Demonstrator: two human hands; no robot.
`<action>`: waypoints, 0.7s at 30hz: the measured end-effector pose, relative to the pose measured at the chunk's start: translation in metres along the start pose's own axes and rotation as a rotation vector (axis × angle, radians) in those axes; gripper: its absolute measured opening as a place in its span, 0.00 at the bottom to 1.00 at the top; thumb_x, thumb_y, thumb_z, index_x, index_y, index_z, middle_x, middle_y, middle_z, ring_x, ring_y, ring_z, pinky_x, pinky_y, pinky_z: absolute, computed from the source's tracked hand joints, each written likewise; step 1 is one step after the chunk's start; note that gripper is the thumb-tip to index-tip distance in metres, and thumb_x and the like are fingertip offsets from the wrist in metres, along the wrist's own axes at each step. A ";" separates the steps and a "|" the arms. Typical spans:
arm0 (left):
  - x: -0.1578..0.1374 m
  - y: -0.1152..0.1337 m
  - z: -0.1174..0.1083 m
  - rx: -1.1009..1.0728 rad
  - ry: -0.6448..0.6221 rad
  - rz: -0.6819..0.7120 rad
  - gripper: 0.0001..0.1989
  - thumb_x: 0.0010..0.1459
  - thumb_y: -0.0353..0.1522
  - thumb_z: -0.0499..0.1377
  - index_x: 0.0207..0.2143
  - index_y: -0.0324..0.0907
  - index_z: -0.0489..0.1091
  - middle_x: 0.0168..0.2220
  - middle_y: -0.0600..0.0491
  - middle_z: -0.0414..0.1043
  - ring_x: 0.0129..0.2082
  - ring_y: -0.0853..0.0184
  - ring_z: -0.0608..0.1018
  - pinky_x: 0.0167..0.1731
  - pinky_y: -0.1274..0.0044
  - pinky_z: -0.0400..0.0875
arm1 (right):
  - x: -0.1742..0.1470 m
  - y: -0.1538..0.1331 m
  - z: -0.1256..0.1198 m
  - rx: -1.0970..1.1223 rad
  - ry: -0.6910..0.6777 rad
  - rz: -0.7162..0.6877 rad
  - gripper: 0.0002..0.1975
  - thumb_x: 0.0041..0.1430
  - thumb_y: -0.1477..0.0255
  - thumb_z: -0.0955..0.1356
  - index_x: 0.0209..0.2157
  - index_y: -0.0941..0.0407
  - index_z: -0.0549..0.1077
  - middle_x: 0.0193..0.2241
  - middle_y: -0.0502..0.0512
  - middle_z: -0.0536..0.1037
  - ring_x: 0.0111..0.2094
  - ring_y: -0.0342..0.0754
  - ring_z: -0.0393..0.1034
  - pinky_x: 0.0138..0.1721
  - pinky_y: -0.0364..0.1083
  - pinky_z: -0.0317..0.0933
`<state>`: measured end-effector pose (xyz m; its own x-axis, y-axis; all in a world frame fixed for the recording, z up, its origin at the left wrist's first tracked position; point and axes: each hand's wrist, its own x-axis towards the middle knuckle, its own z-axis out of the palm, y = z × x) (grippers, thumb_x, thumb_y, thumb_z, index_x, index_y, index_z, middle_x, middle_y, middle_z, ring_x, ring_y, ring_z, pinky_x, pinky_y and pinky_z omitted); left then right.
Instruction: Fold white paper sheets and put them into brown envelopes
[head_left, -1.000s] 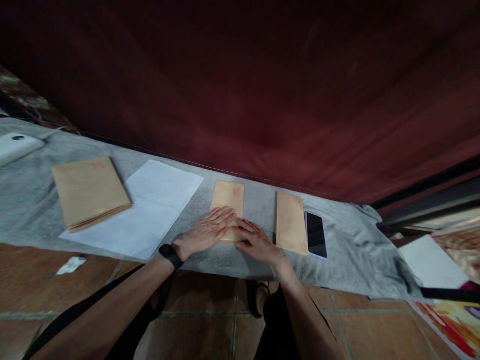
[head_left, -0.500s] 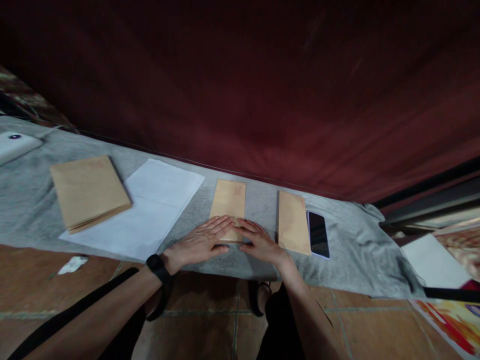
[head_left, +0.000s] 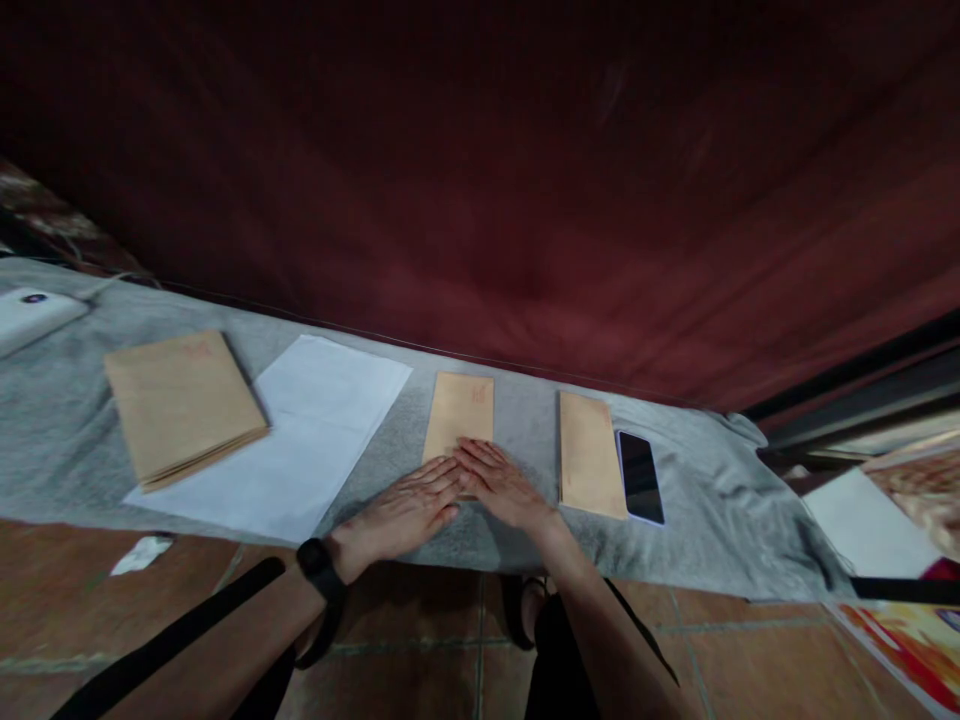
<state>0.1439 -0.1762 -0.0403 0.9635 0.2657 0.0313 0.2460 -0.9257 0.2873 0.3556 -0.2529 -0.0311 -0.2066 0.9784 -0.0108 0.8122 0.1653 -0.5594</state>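
A brown paper envelope (head_left: 460, 408) lies flat in front of me, with faint red print at its top right. My left hand (head_left: 409, 508) rests on its near end, fingers stretched out and lying flat. Beside it, my right hand (head_left: 499, 482) is also laid flat there, its fingertips meeting and partly covering those of the left. Both hands hide the envelope's lower edge. To the right lies another brown envelope or a thin pile of them (head_left: 590, 455), and a stack of larger brown envelopes (head_left: 184, 400) sits at the left.
White paper sheets (head_left: 337, 400) lie partly under the left stack. A smartphone (head_left: 640, 478) is beside the right envelope. Grey cloth (head_left: 697, 500) covers the narrow surface, with a white device (head_left: 37, 318) at far left. Dark red fabric (head_left: 480, 200) rises behind. Crumpled tissue (head_left: 142, 553) is on the tiled floor.
My right hand has slid left across the envelope, so its fingers now touch and overlap the left hand's. The whole view has shifted slightly.
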 end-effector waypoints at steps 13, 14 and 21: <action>0.002 0.013 0.009 0.013 0.011 -0.013 0.30 0.71 0.40 0.45 0.72 0.42 0.48 0.73 0.46 0.48 0.73 0.61 0.52 0.70 0.66 0.46 | 0.050 0.025 0.000 -0.277 0.095 0.168 0.27 0.76 0.61 0.52 0.72 0.49 0.50 0.73 0.53 0.47 0.73 0.49 0.40 0.72 0.58 0.42; 0.001 0.014 0.010 0.014 0.018 -0.009 0.31 0.70 0.41 0.45 0.72 0.43 0.47 0.73 0.46 0.47 0.73 0.61 0.52 0.70 0.65 0.45 | 0.057 0.029 0.000 -0.306 0.126 0.181 0.27 0.76 0.62 0.53 0.72 0.50 0.49 0.73 0.54 0.47 0.73 0.49 0.41 0.71 0.59 0.42; 0.002 0.016 0.006 -0.037 -0.010 -0.013 0.32 0.69 0.46 0.49 0.71 0.45 0.50 0.74 0.46 0.45 0.73 0.59 0.49 0.70 0.64 0.45 | 0.101 0.039 -0.009 -0.435 0.219 0.343 0.29 0.75 0.63 0.54 0.71 0.60 0.52 0.72 0.64 0.50 0.73 0.53 0.44 0.71 0.57 0.40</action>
<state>0.1503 -0.1921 -0.0412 0.9614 0.2745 0.0181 0.2542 -0.9115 0.3233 0.3714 -0.1461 -0.0471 0.1872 0.9801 0.0660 0.9712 -0.1746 -0.1623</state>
